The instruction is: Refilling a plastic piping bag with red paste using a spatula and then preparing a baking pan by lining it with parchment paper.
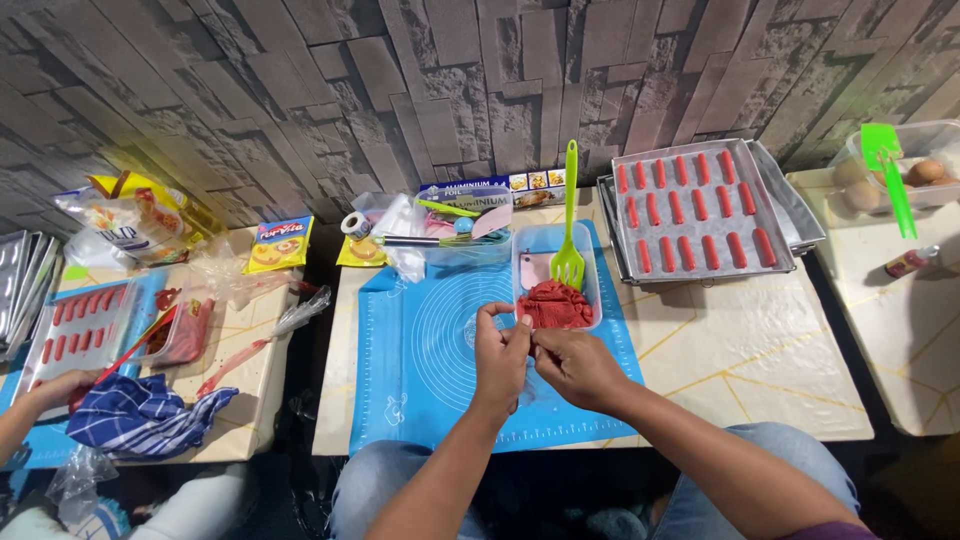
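A small piece of red dough [528, 332] was pinched between the fingertips of the left hand [500, 358] and the right hand [572, 366], both held just above the blue silicone mat [420, 350] near the front edge of the surface [760, 360]. The left hand was closed on the piece with thumb and forefinger; the right hand's fingers were curled in against it from the 3 o'clock side, so that the piece was shared between the two, neither hand clearly nearer.

The main mass of red dough [555, 303] lay in a clear rectangular tub [530, 262], which was set at about 12 o'clock from the hands, just beyond the fingertips and a little toward 1 o'clock. The tub's long axis ran away from the person, from 6 to 12 o'clock. A green slotted spatula [569, 215] stood in the tub along that same axis, its head resting at the dough's far edge and its handle pointing to 12 o'clock.

A metal tray [775, 215] lined with rows of short red sticks was seen at 2 o'clock, well apart from the hands. At 9 o'clock, on a neighbouring surface, another person's hand [55, 388] rested beside a blue striped cloth [140, 415].
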